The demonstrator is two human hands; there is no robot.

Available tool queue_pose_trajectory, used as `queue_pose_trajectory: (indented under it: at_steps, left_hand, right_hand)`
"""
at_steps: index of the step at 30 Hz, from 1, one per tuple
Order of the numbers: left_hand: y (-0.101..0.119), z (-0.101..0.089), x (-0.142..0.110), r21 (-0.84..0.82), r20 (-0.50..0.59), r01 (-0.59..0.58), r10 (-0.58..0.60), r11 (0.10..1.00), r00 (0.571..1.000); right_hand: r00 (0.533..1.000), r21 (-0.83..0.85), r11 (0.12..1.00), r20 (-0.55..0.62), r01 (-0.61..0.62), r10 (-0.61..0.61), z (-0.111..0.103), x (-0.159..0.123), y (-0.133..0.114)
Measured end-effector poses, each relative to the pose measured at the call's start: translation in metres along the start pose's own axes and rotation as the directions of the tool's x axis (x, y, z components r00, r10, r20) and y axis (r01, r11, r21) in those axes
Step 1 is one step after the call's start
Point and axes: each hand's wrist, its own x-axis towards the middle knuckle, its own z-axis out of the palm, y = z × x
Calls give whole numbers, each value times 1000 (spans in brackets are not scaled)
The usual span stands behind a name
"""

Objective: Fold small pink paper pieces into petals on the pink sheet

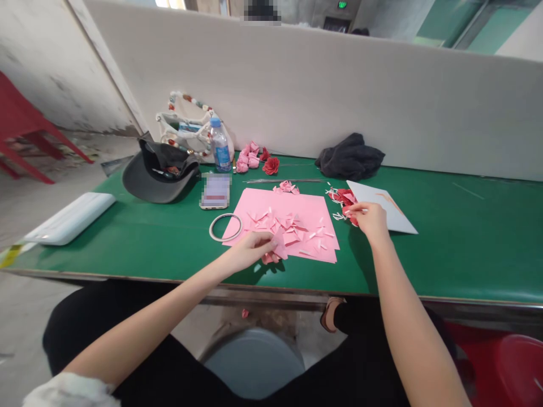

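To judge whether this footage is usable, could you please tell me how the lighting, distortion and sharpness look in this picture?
In the head view, the wide lens bows the green table and white partition; the light is soft, with a faint sheen at the table's right; shadows fall under the left hand and right hand; the phone's screen is pixelated.

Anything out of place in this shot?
A small pink paper scrap lies on the floor below the green workbench. It looks dropped, since the other pink cut pieces sit up on the pink sheet.
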Motion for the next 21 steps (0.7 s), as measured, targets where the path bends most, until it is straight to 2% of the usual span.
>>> queue_pose_trajectory:
  at_steps: [4, 7, 9, 11, 12, 13, 15, 16, 17, 18, 21]
  left_hand:
    - [1, 0, 0, 4, -3, -13, 13, 1000, 1000]
    - [2, -1, 0, -8, -13, -26, 26, 1000, 1000]
    - [1, -1, 1, -11, -10, -25, 25, 1000, 1000]
    - [1, 0, 1, -8, -4, -13, 13, 1000, 1000]
    - [1, 0, 1, -8, 1, -5, 5, 1000, 1000]
    - [1, 1, 1, -10, 4, 2, -2, 1000, 1000]
    - [2, 2, 1, -25, 13, 14, -14, 1000, 1000]
    - [2, 2, 0, -37, 17, 21, -20, 999, 1000]
    - [2, 3, 0, -50, 21, 31, -30, 998, 999]
    - [2, 3, 0, -63, 23, 43, -41, 997, 999]
    - [4, 3, 0, -100, 18, 86, -84, 991, 996]
  right_hand:
    - [998, -71, 996, 15, -59, 60, -2, 4, -1]
    - [999, -93, 995, 14, -46, 47, 1, 0, -12]
    - [999, 6, 999, 9, 37, -37, 7, -10, -26]
    - [980, 275, 947, 60, 166, -189, 18, -29, -48]
    - [957, 417, 894, 152, 166, -249, 25, -40, -60]
    - [912, 523, 845, 284, 112, -297, 32, -52, -72]
    - [781, 614, 789, 486, 13, -392, 45, -75, -94]
    - [722, 644, 765, 528, 2, -446, 50, -84, -102]
    - [695, 671, 741, 534, -4, -481, 53, -92, -108]
    - [687, 695, 719, 524, -5, -502, 55, -97, -112]
    - [708, 736, 677, 477, 2, -521, 54, -103, -115]
